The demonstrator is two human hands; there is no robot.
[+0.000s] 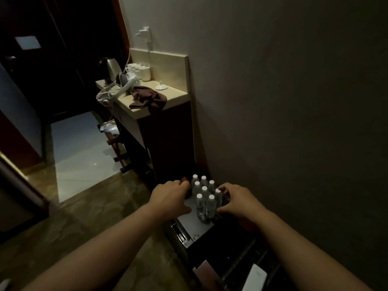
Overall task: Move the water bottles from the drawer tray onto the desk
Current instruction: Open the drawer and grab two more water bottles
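— Where are the water bottles (204,196)?

— They stand close together, straight up, with white caps, on a pale tray (194,222); the tray sits low down by the wall (283,101), near the floor (94,217).

— What are the hands doing?

— The left hand (171,194) is at the left side of the bottles, fingers bent down over the far edge of the tray; it is dim there, so I cannot tell if it grips anything; the right hand (235,199) is at the right side, fingers curled by the bottle on that end; I cannot tell if it really holds that bottle.

— And the desk (147,106)?

— It is farther back along the same wall; its top is pale; a kettle (110,69), a white hair dryer (123,87), a brown cloth (148,99) and some white cups (139,71) are on it; none of the bottles are up there.
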